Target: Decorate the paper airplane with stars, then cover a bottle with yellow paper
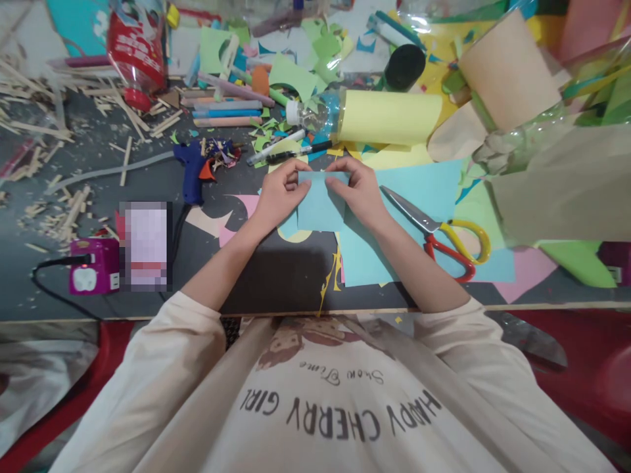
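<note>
A small light-blue piece of paper (320, 209) is held just above the dark table (276, 269), near its front edge. My left hand (280, 194) pinches the paper's upper left edge with curled fingers. My right hand (359, 190) pinches the upper right edge the same way. Under the hands lies a larger light-blue sheet (424, 190). Red-and-yellow-handled scissors (444, 236) lie on that sheet, just right of my right hand.
A blue glue gun (191, 172) lies left of my left hand. A plastic bottle wrapped in yellow paper (384, 117) lies behind the hands. Pens, paper scraps and wooden sticks (73, 203) cover the far and left side. A purple power adapter (93, 265) sits at the left.
</note>
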`<state>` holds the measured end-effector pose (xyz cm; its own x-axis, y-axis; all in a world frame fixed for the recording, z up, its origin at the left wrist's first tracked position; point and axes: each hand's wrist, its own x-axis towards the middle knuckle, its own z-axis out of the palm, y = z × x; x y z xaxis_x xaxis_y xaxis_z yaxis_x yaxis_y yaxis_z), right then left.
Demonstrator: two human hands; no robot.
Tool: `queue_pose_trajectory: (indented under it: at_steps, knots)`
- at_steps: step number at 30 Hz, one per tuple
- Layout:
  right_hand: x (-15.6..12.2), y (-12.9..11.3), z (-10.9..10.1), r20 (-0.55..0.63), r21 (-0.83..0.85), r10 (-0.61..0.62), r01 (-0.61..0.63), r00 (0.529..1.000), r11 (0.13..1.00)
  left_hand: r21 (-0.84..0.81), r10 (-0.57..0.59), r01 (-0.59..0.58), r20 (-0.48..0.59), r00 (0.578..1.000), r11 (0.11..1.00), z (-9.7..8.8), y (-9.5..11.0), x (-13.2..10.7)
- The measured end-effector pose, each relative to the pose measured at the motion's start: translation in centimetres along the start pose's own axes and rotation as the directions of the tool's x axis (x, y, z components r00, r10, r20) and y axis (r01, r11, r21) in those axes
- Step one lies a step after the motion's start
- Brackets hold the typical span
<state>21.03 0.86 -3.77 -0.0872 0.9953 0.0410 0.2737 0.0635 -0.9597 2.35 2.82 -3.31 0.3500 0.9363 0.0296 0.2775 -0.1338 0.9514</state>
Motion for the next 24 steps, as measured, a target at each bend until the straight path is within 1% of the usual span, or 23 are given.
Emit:
queue_pose_trajectory:
  at_steps: [4, 7, 11, 15, 19, 22, 24]
  knots:
    - [0.9, 0.1, 0.5, 0.013, 0.005, -0.067, 0.067, 0.998, 0.998, 0.060, 0.053, -0.052, -0.007, 0.999, 0.997, -0.3, -0.5, 1.1]
    - [0.8, 0.1, 0.7, 0.020, 0.010, -0.066, 0.066, 0.998, 0.998, 0.086, 0.103, -0.100, -0.035, 0.994, 0.991, -0.6, -0.8, 1.3]
    - [0.5, 0.2, 0.5, 0.008, 0.054, -0.010, 0.009, 1.000, 0.999, 0.030, 0.128, -0.126, -0.073, 0.989, 0.992, -0.8, -1.0, 1.2]
    - [0.5, 0.4, 0.4, -0.031, 0.150, 0.017, -0.012, 0.999, 0.989, -0.074, 0.084, -0.091, -0.093, 0.992, 0.993, -1.0, -1.2, 1.1]
    - [0.6, 0.5, 0.4, -0.043, 0.214, -0.026, 0.035, 0.999, 0.976, -0.162, 0.069, -0.084, -0.098, 0.993, 0.983, -1.0, -1.2, 1.0]
    - [0.7, 0.7, 0.4, -0.027, 0.200, -0.083, 0.087, 0.996, 0.976, -0.193, 0.091, -0.107, -0.090, 0.992, 0.975, -1.0, -1.1, 1.0]
    - [0.7, 0.9, 0.4, -0.015, 0.188, -0.099, 0.100, 0.995, 0.977, -0.199, 0.098, -0.112, -0.077, 0.992, 0.974, -1.0, -1.0, 0.9]
